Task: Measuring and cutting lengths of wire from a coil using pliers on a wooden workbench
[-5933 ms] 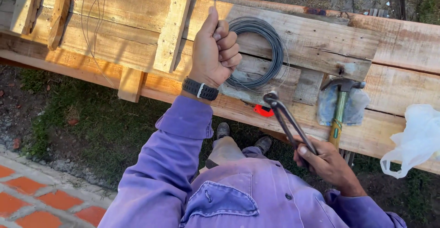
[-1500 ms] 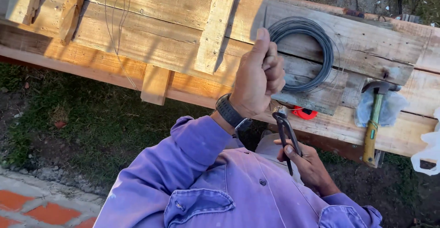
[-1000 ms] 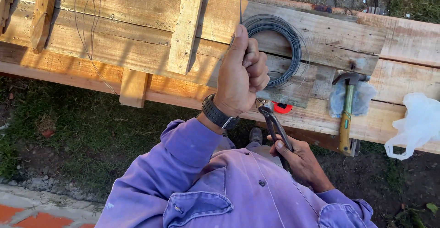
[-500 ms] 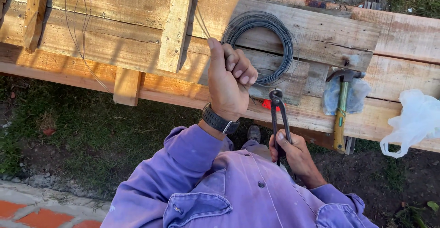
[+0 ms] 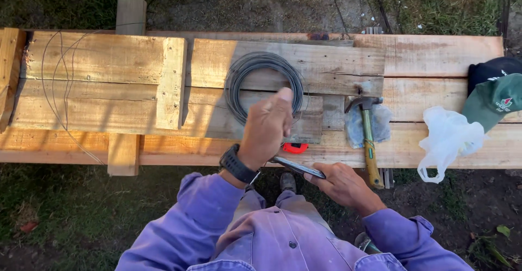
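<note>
My left hand (image 5: 266,129), with a black watch at the wrist, is closed above the front edge of the wooden plank table (image 5: 98,59). It seems to pinch a thin wire strand that barely shows. My right hand (image 5: 340,184) grips dark-handled pliers (image 5: 299,167); their head points left and reaches under the heel of my left hand. Just behind my left hand, a coil of grey wire (image 5: 239,83) lies flat on the planks. A small red object (image 5: 296,147) lies by the table edge, below my left hand.
A hammer (image 5: 367,135) rests on a grey cloth (image 5: 382,124) right of the coil. Farther right are a white plastic bag (image 5: 448,140), a green cap (image 5: 495,99) and a black cap (image 5: 492,69). Loose wire loops (image 5: 60,91) lie at the left. Grass and soil surround the table.
My left hand has dropped from its raised position toward the table edge, and the pliers have swung from upright to nearly flat, their head now under that hand. The view has shifted.
</note>
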